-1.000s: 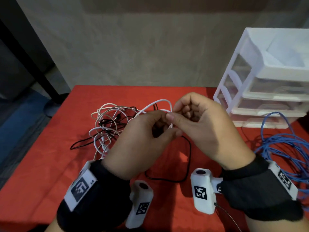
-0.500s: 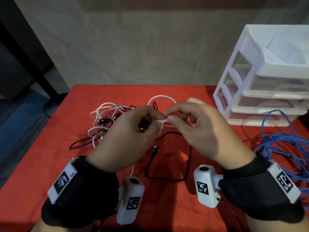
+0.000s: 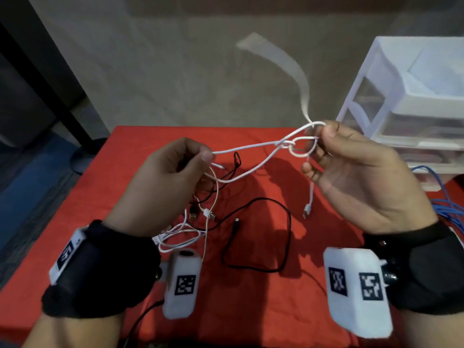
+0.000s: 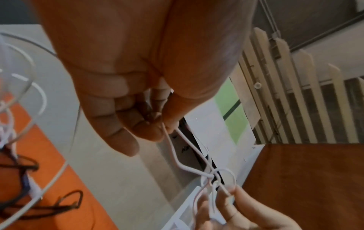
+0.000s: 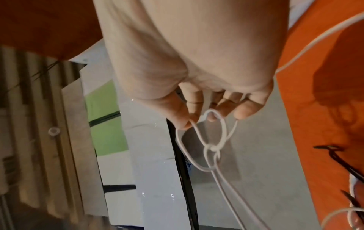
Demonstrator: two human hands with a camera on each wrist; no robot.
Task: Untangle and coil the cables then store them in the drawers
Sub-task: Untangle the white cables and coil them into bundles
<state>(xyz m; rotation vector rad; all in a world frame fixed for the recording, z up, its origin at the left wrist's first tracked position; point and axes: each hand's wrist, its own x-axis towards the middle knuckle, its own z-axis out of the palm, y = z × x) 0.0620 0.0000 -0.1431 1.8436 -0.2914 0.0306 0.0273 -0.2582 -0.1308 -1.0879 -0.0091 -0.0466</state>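
In the head view, a knotted white cable point(image 3: 251, 146) is held taut above the red surface point(image 3: 263, 310), pinched by the left hand point(image 3: 160, 184) and by the right hand point(image 3: 356, 177). The drawers point(image 3: 414, 101) stand beyond the right hand.

In the left wrist view, the knot point(image 4: 212, 175) is seen between both hands.

In the right wrist view, loops are pinched by the fingertips point(image 5: 242, 113).

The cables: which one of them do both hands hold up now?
The white cable with a knot; the left hand and right hand pinch it. The black cable and blue cable lie on the table.
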